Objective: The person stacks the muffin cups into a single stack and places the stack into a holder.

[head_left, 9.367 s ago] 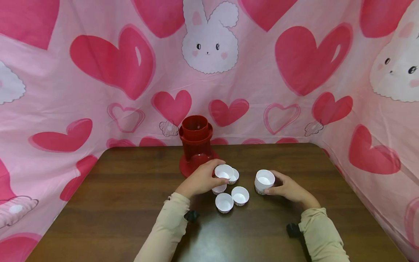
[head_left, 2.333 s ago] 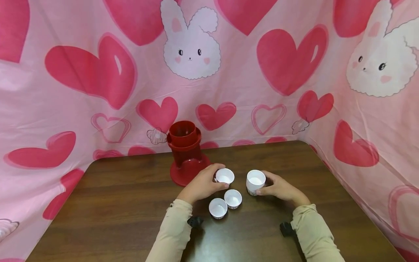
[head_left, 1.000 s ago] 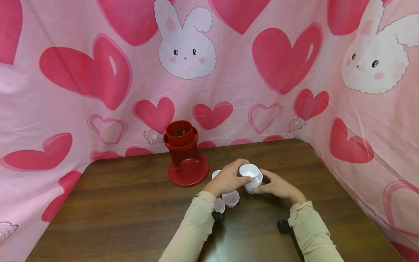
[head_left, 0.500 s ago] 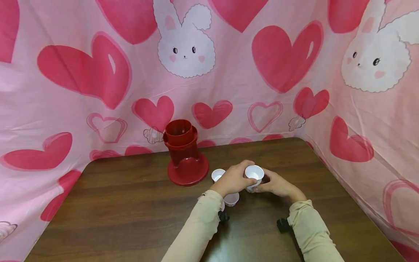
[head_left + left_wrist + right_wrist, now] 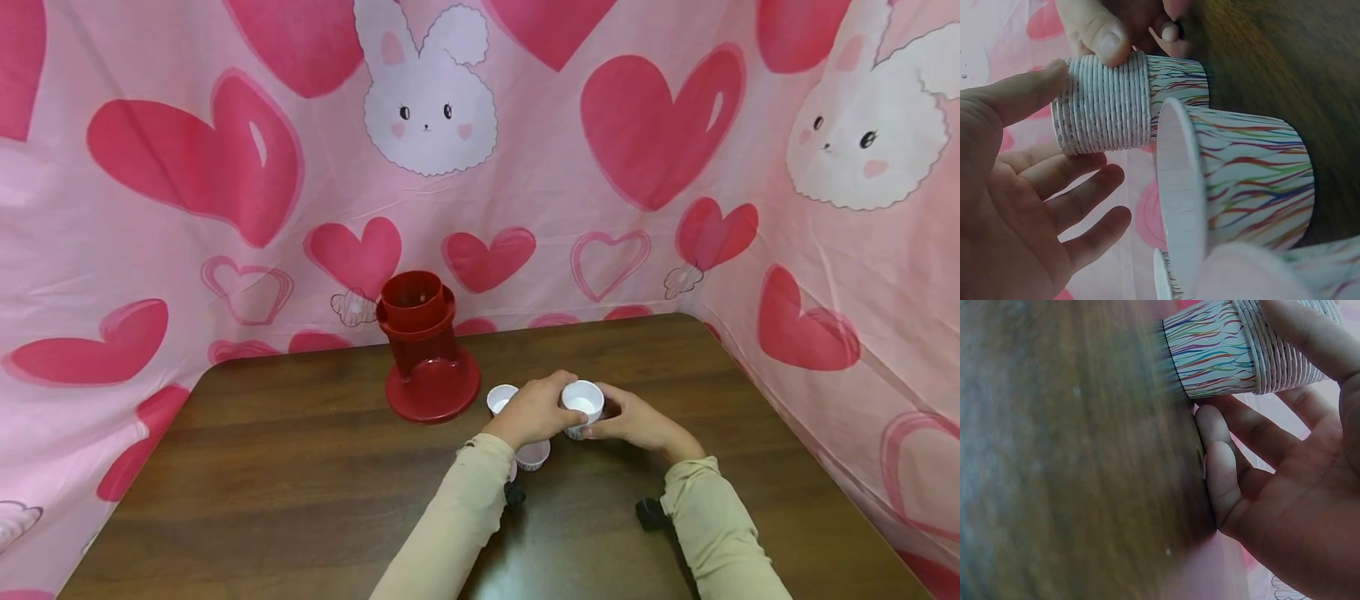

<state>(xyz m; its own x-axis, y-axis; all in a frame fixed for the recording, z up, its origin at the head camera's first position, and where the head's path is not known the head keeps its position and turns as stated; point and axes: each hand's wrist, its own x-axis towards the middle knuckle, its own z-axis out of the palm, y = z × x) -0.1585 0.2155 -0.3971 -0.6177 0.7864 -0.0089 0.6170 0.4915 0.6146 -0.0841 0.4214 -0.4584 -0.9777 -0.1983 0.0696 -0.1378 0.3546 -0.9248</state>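
A stack of white paper baking cups [image 5: 582,402] stands upright on the table. Its many rims lie close together above a body with coloured wavy stripes, as the wrist views show. My left hand [image 5: 534,410] pinches the stack's top rims between thumb and fingers; its other fingers spread free in the left wrist view. Lower down, my right hand [image 5: 639,427] grips the same stack [image 5: 1210,353] from the right, thumb across the rims. Single cups stand beside the stack: one cup [image 5: 500,397] behind my left hand, another [image 5: 533,454] in front, a third mostly hidden by the left wrist.
At the back of the brown wooden table [image 5: 285,467] stands a red cylindrical holder [image 5: 432,387] with a round base and open top. Pink heart-patterned cloth [image 5: 555,192] hangs behind and at both sides. A striped cup [image 5: 1254,175] looms close in the left wrist view.
My left hand took a cup from the loose group, carried it right and set it into the stack my right hand holds. Fewer loose cups stand there now than at first.
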